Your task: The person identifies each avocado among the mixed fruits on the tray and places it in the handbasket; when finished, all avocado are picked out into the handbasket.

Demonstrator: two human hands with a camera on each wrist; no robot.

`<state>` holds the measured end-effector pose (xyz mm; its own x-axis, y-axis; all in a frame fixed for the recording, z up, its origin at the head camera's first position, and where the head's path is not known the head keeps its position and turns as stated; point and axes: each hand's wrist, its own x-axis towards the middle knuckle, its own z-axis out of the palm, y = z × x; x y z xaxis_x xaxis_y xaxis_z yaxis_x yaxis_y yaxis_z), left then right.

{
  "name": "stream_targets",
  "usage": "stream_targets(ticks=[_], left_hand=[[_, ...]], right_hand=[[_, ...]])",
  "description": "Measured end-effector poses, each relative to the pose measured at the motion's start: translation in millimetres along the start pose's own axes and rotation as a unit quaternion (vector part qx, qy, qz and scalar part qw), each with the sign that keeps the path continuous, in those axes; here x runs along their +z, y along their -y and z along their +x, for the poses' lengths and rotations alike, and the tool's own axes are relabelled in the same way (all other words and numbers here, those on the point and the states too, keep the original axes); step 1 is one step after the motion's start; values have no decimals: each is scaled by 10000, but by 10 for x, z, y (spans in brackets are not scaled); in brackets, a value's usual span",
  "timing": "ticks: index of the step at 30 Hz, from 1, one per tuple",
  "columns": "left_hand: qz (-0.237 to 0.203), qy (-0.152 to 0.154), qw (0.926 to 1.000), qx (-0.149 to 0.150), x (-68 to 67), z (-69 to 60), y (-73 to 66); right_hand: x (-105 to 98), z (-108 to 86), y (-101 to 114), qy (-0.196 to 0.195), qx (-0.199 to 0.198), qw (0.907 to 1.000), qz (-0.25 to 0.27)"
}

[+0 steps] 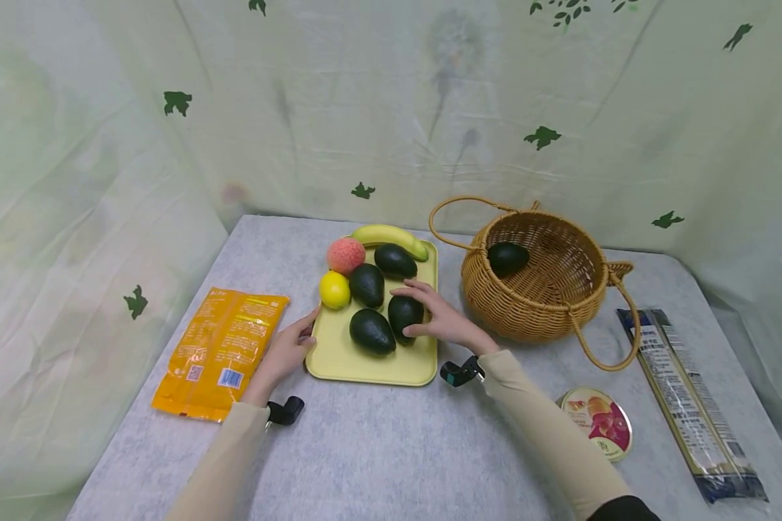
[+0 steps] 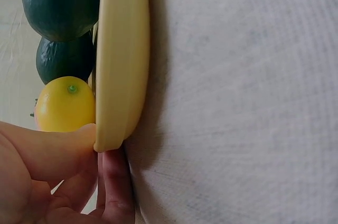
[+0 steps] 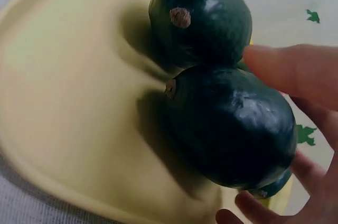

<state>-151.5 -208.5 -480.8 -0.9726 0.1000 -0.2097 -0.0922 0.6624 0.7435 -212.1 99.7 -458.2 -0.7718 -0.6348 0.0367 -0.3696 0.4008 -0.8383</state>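
Over there, near right rim of pale yellow tray (image 1: 371, 372), dark green avocado (image 1: 405, 316), glossy, on its side, brown stem scar showing. Tray round-cornered, low-rimmed, face up.

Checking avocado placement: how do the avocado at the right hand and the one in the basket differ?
The tray avocado sits on the yellow tray; the basket avocado, inside the basket. In the head view, the tray avocado lies lengthwise, the basket avocado more crosswise. The right hand is at the tray avocado; no hand touches the basket avocado. Both look dark green.
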Motion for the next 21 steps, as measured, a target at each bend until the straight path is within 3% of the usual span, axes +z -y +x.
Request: stream_targets(ticks=[9, 16, 21], left_hand=[[18, -21, 10000, 6, 5, 5, 9], [20, -42, 10000, -7, 23, 22, 18], [12, -30, 10000, -59, 12, 7, 9]], right_hand=[[93, 84, -16, -131, 348, 9985, -404], [-7, 53, 66, -339, 496, 9982, -67], [-182, -5, 148, -226, 468, 9981, 335]])
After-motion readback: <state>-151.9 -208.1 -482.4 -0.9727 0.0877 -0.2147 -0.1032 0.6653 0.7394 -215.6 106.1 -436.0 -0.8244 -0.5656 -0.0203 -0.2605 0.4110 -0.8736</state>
